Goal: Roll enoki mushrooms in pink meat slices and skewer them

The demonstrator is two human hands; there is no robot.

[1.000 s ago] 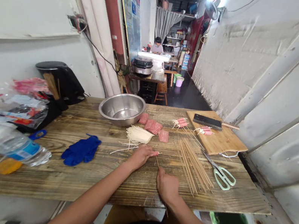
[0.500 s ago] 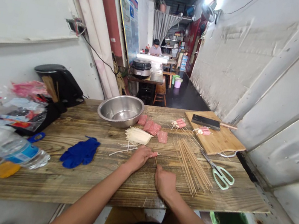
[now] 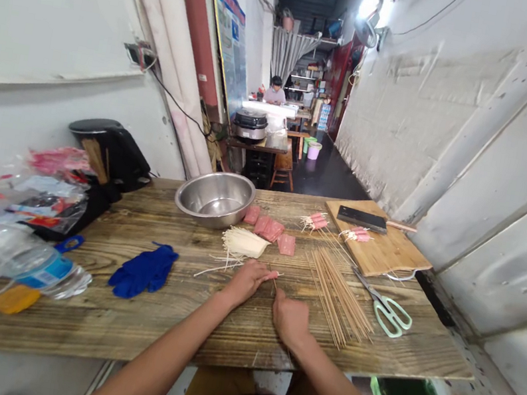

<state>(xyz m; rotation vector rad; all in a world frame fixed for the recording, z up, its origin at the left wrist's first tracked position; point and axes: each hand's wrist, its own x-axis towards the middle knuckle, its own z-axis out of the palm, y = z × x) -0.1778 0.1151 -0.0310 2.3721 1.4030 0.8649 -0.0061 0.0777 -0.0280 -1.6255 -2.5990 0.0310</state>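
Observation:
My left hand (image 3: 248, 280) is closed on a small meat roll (image 3: 273, 275) with pale mushroom ends poking out. My right hand (image 3: 291, 318) grips a thin bamboo skewer (image 3: 275, 284), whose upper end meets the underside of the roll; whether it has pierced it I cannot tell. Just beyond my left hand lie a bunch of enoki mushrooms (image 3: 244, 242) and flat pink meat slices (image 3: 269, 229). A fan of loose skewers (image 3: 338, 298) is spread right of my right hand. Finished-looking skewered rolls (image 3: 314, 221) lie farther back, and more rolls (image 3: 357, 234) sit on the cutting board (image 3: 387, 257).
A steel bowl (image 3: 215, 197) stands at the back edge. A cleaver (image 3: 362, 219) rests on the board, with scissors (image 3: 388, 311) in front. Blue gloves (image 3: 143, 270), a water bottle (image 3: 46, 269) and plastic bags (image 3: 50, 189) occupy the left. A person (image 3: 275, 94) sits far back.
The view has shifted slightly. Both hands stay nearly in place; the skewer's tip, which showed above the roll before, is no longer plainly visible there.

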